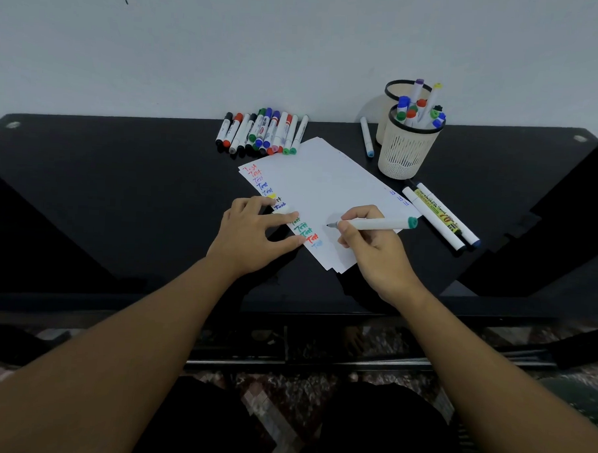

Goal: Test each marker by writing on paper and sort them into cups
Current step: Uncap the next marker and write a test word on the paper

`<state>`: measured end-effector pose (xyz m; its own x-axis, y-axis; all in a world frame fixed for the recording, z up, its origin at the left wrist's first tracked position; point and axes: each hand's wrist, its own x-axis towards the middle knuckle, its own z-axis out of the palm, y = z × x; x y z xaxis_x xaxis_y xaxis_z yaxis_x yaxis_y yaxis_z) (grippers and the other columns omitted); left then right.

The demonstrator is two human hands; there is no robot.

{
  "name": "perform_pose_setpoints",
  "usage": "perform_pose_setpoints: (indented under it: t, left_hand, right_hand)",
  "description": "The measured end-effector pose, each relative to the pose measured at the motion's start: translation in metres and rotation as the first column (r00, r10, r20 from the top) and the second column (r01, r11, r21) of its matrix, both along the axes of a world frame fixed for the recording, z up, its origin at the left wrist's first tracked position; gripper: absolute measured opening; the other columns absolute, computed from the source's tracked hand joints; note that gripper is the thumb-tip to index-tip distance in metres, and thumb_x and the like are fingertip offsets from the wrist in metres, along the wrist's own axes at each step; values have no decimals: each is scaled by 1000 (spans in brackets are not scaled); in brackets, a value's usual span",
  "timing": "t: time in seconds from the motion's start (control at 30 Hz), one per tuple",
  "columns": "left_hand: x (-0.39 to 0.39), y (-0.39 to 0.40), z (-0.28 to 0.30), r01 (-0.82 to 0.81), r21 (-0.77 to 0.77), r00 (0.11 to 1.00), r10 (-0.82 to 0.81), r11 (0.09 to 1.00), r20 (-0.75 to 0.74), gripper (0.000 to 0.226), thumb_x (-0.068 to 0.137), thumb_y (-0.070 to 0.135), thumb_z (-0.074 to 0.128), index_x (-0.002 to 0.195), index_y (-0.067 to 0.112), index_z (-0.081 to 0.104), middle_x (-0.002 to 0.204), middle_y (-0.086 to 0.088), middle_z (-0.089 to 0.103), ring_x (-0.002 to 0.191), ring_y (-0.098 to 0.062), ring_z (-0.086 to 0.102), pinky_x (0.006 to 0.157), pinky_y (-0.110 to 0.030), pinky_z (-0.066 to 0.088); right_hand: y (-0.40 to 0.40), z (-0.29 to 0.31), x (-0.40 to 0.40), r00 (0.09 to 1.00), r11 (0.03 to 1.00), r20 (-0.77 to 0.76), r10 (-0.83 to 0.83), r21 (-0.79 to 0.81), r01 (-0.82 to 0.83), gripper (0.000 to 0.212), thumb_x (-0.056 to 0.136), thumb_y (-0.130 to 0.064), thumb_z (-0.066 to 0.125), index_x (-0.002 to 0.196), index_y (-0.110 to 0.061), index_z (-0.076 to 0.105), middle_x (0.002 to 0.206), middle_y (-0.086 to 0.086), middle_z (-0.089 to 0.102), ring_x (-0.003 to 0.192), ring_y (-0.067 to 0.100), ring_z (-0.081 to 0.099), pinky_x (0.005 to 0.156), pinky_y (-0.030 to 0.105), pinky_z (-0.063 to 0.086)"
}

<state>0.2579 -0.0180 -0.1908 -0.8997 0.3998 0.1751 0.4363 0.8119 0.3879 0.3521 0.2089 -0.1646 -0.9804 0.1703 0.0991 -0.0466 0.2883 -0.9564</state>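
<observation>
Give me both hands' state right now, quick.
Left hand: open, fingers pressing the paper flat.
Right hand: grips an uncapped marker, tip at the paper.

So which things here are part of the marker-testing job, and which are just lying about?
Part of the job:
- teal marker, held in right hand
- paper, pressed by left hand
- untested marker pile
- front cup with markers, back cup

Possibly just lying about:
- lone marker beside cups
- markers right of paper
- black table

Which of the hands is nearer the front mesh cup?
Right. The right hand, holding a marker, lies just below the front mesh cup; the left hand rests on the paper's far edge.
</observation>
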Motion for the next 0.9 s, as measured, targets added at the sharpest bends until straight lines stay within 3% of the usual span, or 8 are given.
perform_pose_setpoints:
  t: [0.2,0.37,0.53,0.7,0.9]
  left_hand:
    - [-1,-1,-1,0,5,1000,0,1000,3,64,78,87,43,131,55,59,144,13,43,135,-17,28,115,-46,26]
    - [0,-1,-1,-2,11,1000,3,1000,-3,64,77,86,42,131,56,59,144,13,43,135,-18,28,115,-47,27]
    - [0,0,0,-1,11,1000,1,1000,-7,57,81,82,50,130,55,60,144,13,43,136,-18,28,114,-46,25]
    - [2,1,0,-7,13,1000,8,1000,-8,67,75,87,40,130,55,60,143,13,44,135,-17,29,114,-46,27]
    - [1,0,1,-5,4,1000,5,1000,1,55,83,80,53,132,55,59,145,14,42,136,-17,27,116,-46,25]
  right_hand:
    - [-1,1,1,1000,1000,10,27,8,-28,7,103,-30,62,105,-24,63,91,-15,69,88,8,68,89,29,56]
    - [-2,2,3,996,994,53,76,68,-80,6,102,-33,64,98,-29,67,93,8,68,94,28,63,91,45,54]
    - [-3,1,3,988,977,78,131,159,-142,5,102,-35,62,98,-35,66,86,-6,71,89,14,67,92,43,54]
    - [-2,-2,1,983,958,84,162,224,-177,7,101,-42,61,100,-36,65,89,0,70,88,22,65,88,51,54]
    - [-1,-3,1,996,973,41,76,214,-83,4,104,-33,59,102,-33,64,89,-3,70,87,14,65,79,29,52]
